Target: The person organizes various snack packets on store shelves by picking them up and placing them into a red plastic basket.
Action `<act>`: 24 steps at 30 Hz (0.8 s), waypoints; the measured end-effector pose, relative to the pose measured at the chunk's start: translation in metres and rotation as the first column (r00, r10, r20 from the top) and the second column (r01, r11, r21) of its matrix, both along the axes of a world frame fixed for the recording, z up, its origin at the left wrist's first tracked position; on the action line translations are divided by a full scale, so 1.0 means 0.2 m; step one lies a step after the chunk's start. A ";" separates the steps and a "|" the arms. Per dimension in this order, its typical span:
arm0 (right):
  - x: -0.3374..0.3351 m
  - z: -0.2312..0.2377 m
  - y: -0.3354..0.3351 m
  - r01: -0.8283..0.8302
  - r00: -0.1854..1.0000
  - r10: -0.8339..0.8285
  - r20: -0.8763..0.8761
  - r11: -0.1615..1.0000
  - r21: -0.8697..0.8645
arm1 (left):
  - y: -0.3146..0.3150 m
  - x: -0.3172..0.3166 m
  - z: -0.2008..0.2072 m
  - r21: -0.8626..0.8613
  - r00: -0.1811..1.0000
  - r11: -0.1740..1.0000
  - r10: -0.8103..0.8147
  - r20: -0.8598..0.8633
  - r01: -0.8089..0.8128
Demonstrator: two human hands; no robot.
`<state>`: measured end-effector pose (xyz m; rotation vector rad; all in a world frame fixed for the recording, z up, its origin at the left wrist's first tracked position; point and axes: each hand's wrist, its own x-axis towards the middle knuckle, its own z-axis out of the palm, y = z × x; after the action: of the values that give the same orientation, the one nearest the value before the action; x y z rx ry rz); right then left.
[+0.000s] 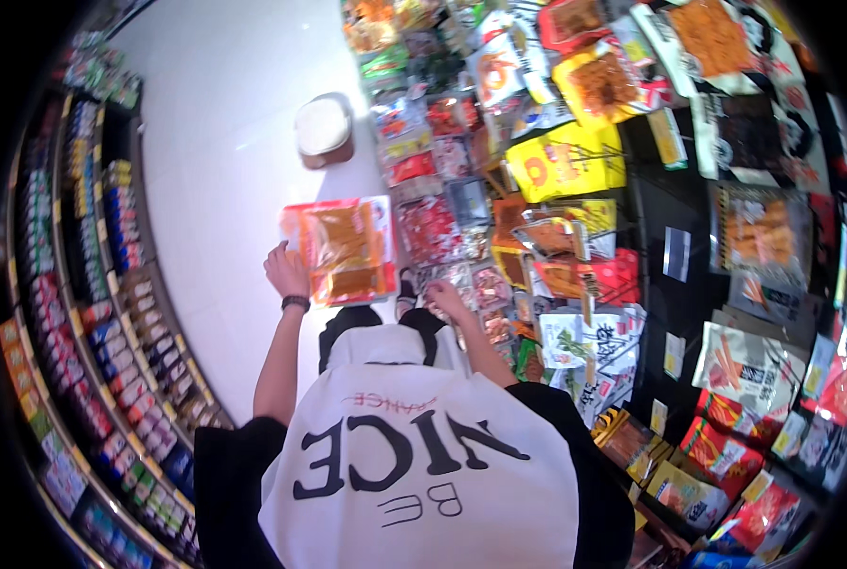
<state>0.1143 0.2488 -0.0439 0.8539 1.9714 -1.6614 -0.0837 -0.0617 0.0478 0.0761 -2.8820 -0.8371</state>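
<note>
My left hand (287, 269) is closed on the left edge of a flat snack packet (349, 237) with an orange-red border and a clear window. Brownish-orange food shows through the window. The packet is held out in front of me above the pale floor. My right hand (448, 300) is lower and to the right, beside the small packs of the bottom display. Its fingers are loosely bent and a little apart, with nothing visible in them. A dark band circles my left wrist.
A stool (324, 129) with a white top stands on the white floor (215, 180) ahead. Hanging snack bags, among them a yellow bag (567, 161), fill the rack on my right. Shelves of jars and cans (125, 360) curve along the left.
</note>
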 end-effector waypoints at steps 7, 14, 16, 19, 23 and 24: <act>-0.56 0.63 0.21 0.298 0.825 -0.304 -0.475 0.950 -0.091 | 0.30 0.18 0.01 0.391 0.816 0.828 -0.518 0.256 0.403; -1.11 1.18 1.13 0.712 0.442 -0.374 -0.815 0.700 0.065 | 0.68 0.32 0.22 0.580 0.512 0.606 -0.788 0.343 0.544; -1.23 1.21 1.41 0.872 0.413 -0.264 -0.872 0.390 0.296 | 0.72 0.35 0.25 0.536 0.512 0.562 -0.819 0.257 0.630; -1.40 1.37 1.37 0.853 0.465 -0.241 -0.852 0.380 0.358 | 0.63 0.38 0.29 0.435 0.553 0.624 -0.780 0.293 0.650; -1.35 1.09 1.70 0.857 0.399 -0.259 -0.879 0.446 0.258 | 0.63 0.35 0.41 0.474 0.589 0.699 -0.711 0.385 0.535; -1.39 1.12 1.61 0.826 0.410 -0.242 -0.879 0.507 0.245 | 0.60 0.36 0.39 0.465 0.610 0.719 -0.690 0.390 0.516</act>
<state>-0.1631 0.5712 0.1810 1.4110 3.3404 -1.8647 -0.0119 0.0581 0.1260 -0.8530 -3.2859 -1.6240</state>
